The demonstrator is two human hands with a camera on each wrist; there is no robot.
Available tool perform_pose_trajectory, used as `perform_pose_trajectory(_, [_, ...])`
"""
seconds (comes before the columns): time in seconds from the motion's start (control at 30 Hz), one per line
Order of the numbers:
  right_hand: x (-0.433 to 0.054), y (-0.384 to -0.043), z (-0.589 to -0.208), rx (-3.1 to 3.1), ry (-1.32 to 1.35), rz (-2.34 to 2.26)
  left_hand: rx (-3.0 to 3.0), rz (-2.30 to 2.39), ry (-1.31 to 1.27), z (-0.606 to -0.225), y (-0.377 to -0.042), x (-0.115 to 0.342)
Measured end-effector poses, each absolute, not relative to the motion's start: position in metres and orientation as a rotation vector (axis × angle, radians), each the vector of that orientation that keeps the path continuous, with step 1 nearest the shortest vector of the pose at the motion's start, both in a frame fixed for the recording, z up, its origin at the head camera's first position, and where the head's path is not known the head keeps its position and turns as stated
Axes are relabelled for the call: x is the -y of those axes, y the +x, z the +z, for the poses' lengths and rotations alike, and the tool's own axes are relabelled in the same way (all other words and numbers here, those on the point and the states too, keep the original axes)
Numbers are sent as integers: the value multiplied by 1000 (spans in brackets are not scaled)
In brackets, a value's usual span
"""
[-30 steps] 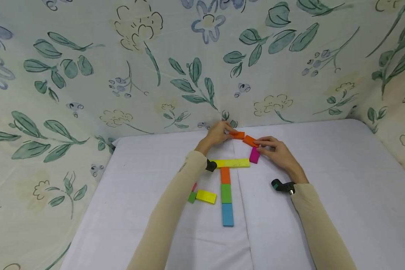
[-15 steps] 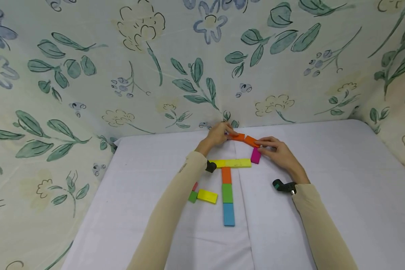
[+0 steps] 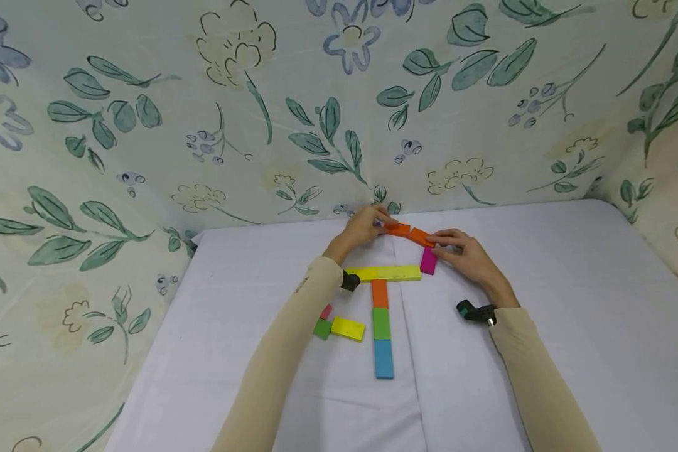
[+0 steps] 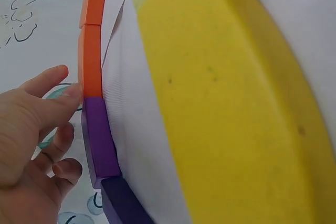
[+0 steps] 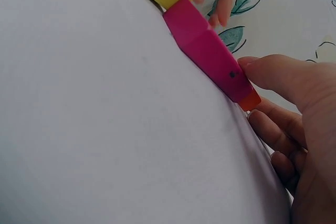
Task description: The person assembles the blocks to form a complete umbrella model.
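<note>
A chain of coloured blocks curves along the far part of the table. In the head view, my left hand [image 3: 363, 226] is at the left end of one orange block [image 3: 398, 230]. The left wrist view shows a fingertip touching that block's outer side, beside a purple block [image 4: 101, 140] and a dark purple block [image 4: 123, 200]; its other fingers are loosely bent. My right hand [image 3: 464, 252] pinches the right end of a second orange block [image 3: 421, 236] between thumb and fingers. Its thumb is right at a magenta block [image 3: 427, 260], which slants down to the yellow row.
Yellow blocks [image 3: 395, 273] form a crosswise row. Below it runs a line of orange [image 3: 379, 293], green [image 3: 381, 323] and blue [image 3: 383, 359] blocks. Loose yellow [image 3: 348, 329], green [image 3: 322, 329] and pink [image 3: 326, 311] blocks lie by the left sleeve. A floral cloth stands behind the table.
The left orange block has shifted slightly toward me, and a bit of purple now shows by my left fingers. My left forearm has moved slightly left. My right hand stays nearly still.
</note>
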State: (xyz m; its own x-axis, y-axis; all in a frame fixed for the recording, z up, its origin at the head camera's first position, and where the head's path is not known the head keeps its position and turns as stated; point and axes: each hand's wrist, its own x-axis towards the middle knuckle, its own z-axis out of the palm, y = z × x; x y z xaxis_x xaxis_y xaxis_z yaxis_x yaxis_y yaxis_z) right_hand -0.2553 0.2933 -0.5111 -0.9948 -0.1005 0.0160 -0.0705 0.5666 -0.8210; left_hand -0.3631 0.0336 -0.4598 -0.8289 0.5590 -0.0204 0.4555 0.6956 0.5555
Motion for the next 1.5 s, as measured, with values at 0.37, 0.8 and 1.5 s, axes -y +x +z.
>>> perform_pose_trajectory(0.37, [-292,-254,-509,-2758,-157,-1444,-2707,1036,751,-456,-358,39])
perform_pose_trajectory(0.8, [-290,-253,-514,-2774,-159,-1445,-2513,1087,761,-463,-313,147])
perform_pose_trajectory(1.5, [-293,-256,-517,-2807,-180,-1414,-2523,1096,847,-478,-308,141])
